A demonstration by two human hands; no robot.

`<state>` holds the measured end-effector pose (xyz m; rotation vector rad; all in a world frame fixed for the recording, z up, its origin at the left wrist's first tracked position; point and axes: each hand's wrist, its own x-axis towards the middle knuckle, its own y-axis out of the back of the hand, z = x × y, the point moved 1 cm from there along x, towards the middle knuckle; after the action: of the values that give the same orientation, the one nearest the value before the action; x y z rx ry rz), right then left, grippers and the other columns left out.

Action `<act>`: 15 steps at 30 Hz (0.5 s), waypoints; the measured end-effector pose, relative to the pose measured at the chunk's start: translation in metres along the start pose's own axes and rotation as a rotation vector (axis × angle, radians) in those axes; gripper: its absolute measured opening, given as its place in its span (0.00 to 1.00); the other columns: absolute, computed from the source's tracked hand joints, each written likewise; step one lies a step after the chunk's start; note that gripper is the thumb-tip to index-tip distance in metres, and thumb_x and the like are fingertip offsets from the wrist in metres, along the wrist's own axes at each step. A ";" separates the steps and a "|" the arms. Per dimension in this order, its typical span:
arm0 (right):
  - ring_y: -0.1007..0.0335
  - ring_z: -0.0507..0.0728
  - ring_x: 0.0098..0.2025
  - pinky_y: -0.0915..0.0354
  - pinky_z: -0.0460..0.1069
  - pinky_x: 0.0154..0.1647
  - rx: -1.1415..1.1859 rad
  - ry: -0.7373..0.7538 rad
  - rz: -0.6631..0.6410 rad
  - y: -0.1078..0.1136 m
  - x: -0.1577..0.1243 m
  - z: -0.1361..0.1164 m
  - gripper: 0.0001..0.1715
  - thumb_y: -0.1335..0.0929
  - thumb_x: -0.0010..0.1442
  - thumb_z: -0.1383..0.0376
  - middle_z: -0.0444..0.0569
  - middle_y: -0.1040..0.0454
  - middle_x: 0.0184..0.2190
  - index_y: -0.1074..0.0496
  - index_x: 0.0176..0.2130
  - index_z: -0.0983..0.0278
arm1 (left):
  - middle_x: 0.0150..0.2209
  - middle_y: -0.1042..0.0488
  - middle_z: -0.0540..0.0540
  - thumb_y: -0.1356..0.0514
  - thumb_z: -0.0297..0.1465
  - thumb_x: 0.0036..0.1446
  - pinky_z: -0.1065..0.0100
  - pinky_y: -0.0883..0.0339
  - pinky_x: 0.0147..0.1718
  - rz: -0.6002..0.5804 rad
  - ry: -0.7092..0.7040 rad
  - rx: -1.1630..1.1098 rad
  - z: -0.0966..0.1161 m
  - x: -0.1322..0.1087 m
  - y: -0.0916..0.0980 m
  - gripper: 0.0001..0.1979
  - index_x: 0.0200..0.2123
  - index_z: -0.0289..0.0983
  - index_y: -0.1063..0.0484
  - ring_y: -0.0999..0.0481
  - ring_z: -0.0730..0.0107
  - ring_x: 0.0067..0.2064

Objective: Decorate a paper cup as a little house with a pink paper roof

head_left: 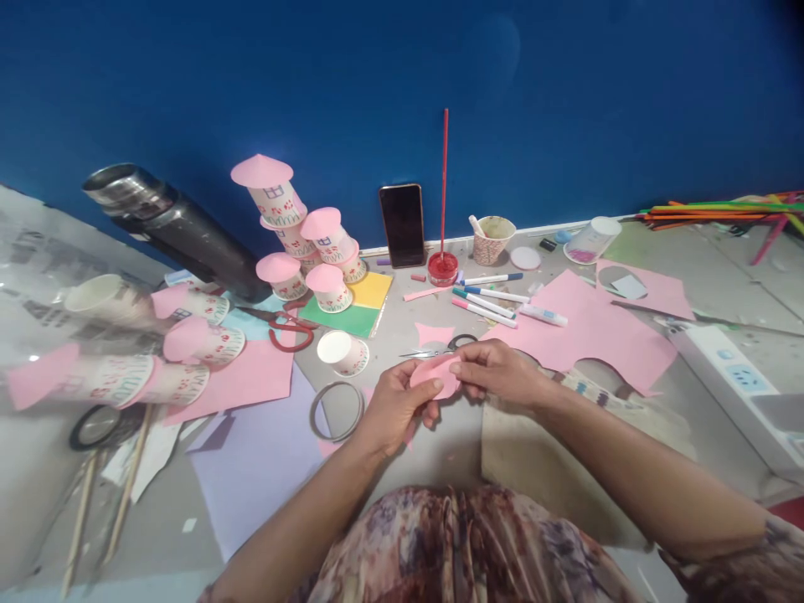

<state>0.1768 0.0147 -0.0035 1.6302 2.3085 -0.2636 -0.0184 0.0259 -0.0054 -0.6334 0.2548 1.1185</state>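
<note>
A small piece of pink paper (435, 375), curved in shape, is held between my two hands above the table's front part. My left hand (402, 400) pinches its left side, thumb on top. At its right edge the fingers of my right hand (493, 370) are closed on it. Just behind the hands lie scissors with black handles (463, 341), partly covered by them. A white paper cup (342, 353) with a printed rim stands to the left, and a roll of tape (337, 411) lies in front of it.
Paper-cup towers with pink cone roofs (276, 205) stand at back left, beside a dark flask (182, 226). A phone (403, 226) leans on the blue wall. Markers (490, 300), cut pink sheets (584, 322) and a power strip (734, 377) lie to the right. Red-handled scissors (292, 335) lie left.
</note>
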 end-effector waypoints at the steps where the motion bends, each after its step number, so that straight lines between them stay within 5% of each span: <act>1: 0.39 0.49 0.21 0.42 0.46 0.24 0.007 0.009 -0.006 0.000 0.000 0.001 0.28 0.28 0.60 0.42 0.40 0.33 0.18 0.29 0.28 0.62 | 0.20 0.25 0.50 0.23 0.39 0.43 0.74 0.39 0.16 -0.003 0.002 0.036 0.000 -0.001 0.000 0.26 0.43 0.30 0.20 0.32 0.77 0.17; 8: 0.37 0.51 0.23 0.41 0.47 0.26 -0.020 0.131 0.006 -0.005 -0.001 0.007 0.34 0.33 0.64 0.36 0.43 0.30 0.21 0.30 0.28 0.63 | 0.19 0.28 0.52 0.28 0.37 0.46 0.73 0.43 0.16 0.087 -0.023 0.036 -0.003 -0.001 -0.004 0.20 0.41 0.31 0.21 0.35 0.76 0.18; 11: 0.38 0.52 0.26 0.44 0.47 0.27 -0.142 0.150 0.075 -0.012 -0.002 0.005 0.23 0.30 0.63 0.47 0.43 0.30 0.24 0.27 0.31 0.63 | 0.20 0.29 0.53 0.29 0.38 0.46 0.70 0.39 0.19 0.089 -0.022 -0.032 -0.006 0.001 -0.006 0.21 0.41 0.32 0.22 0.36 0.75 0.19; 15: 0.45 0.51 0.25 0.51 0.48 0.28 -0.525 0.174 0.241 -0.015 -0.005 -0.002 0.17 0.32 0.58 0.62 0.40 0.38 0.20 0.40 0.22 0.61 | 0.34 0.21 0.46 0.30 0.34 0.46 0.68 0.30 0.33 0.166 -0.227 0.153 -0.001 -0.003 -0.006 0.17 0.40 0.35 0.22 0.24 0.68 0.34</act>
<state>0.1642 0.0056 -0.0002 1.6662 2.0241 0.5126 -0.0145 0.0214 -0.0024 -0.3504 0.1979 1.3051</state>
